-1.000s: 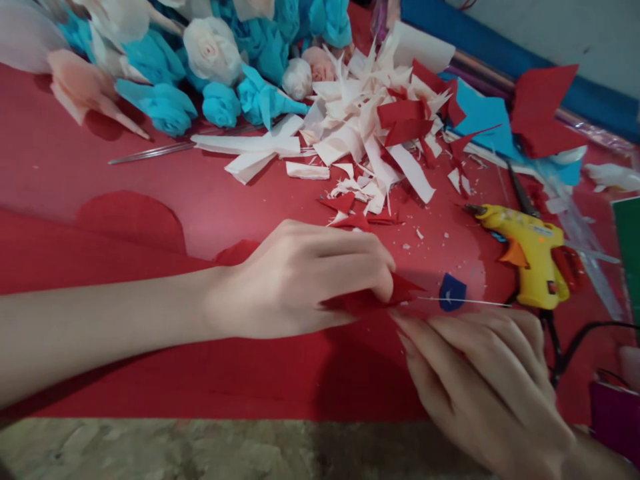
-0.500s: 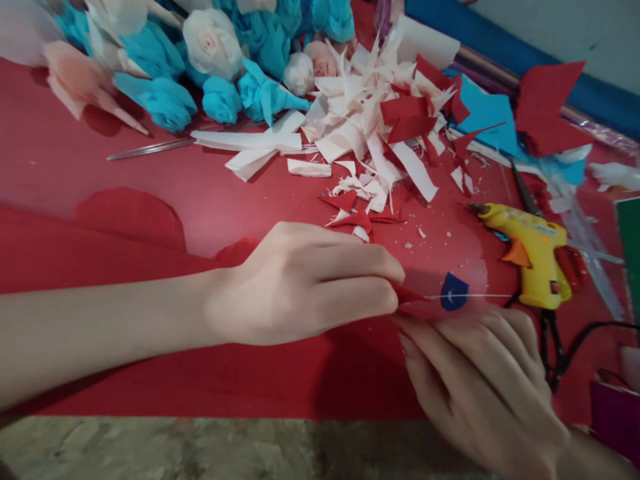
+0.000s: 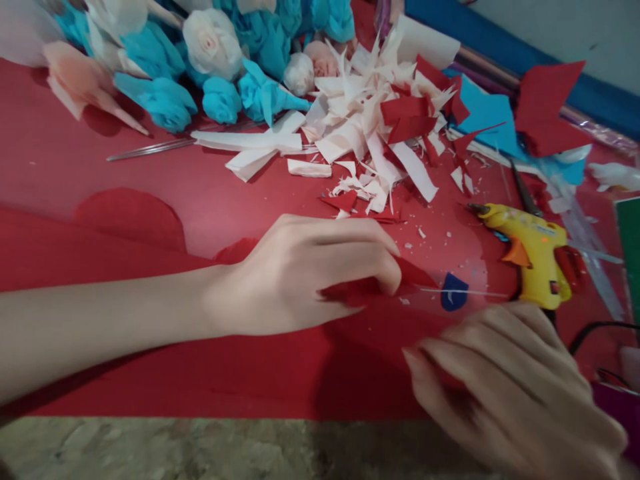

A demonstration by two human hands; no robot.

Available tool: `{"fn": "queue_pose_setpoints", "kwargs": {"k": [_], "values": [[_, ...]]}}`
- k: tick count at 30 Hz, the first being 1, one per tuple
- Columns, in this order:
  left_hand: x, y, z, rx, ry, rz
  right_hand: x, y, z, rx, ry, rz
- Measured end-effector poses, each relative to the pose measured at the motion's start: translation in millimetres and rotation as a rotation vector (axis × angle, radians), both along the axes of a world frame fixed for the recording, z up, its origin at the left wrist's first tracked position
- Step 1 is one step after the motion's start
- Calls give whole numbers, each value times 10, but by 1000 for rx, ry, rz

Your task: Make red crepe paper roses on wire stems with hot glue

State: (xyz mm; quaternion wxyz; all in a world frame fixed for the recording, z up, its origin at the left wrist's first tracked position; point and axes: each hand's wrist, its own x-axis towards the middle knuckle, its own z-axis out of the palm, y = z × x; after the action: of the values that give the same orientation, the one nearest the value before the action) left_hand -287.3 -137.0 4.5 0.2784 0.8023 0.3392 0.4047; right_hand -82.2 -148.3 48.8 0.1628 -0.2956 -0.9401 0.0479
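My left hand [image 3: 315, 277] reaches in from the left with its fingers curled around a piece of red crepe paper [image 3: 419, 273]. A pointed end of that paper sticks out past the fingertips. A thin white wire [image 3: 485, 292] runs from near its tip toward the glue gun, crossing a small dark blue scrap [image 3: 454, 291]. My right hand [image 3: 505, 383], slightly smeared by motion, hovers at the lower right, apart from the paper. Its fingers are loosely bent, the thumb stands off from them, and nothing shows in its grasp. Under my left forearm lies a large red crepe sheet [image 3: 200, 380].
A yellow glue gun [image 3: 530, 250] lies at the right with its black cord behind my right hand. White and red paper scraps [image 3: 350, 133] are heaped at the back. Blue, white and peach paper flowers [image 3: 213, 43] fill the back left, near thin metal rods [image 3: 150, 148].
My right hand has drawn away from the red paper, down and to the right. The left fingers have shifted, and a gap shows between thumb and forefinger.
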Motion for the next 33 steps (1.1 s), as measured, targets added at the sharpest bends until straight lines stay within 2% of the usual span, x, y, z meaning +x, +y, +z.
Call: {"fn": "queue_pose_setpoints", "kwargs": {"k": [5, 10, 15, 20, 24, 27, 33], "values": [[-24, 28, 6, -77, -19, -96, -3, 91, 29, -62, 122, -271], [-14, 26, 14, -107, -28, -109, -15, 132, 9, -350, 139, -198], [-1, 29, 21, -92, 0, -112, -76, 134, -33, -424, 258, -188], [12, 54, 23, -74, 0, -128, -95, 157, -53, -527, 244, -256], [19, 58, 25, -60, -22, -152, -59, 176, -74, -700, 267, -297], [28, 42, 12, -114, -34, -119, -45, 172, -89, -826, 323, -327], [78, -4, 7, -306, -164, -12, -79, 144, -67, -884, 430, -373]]}}
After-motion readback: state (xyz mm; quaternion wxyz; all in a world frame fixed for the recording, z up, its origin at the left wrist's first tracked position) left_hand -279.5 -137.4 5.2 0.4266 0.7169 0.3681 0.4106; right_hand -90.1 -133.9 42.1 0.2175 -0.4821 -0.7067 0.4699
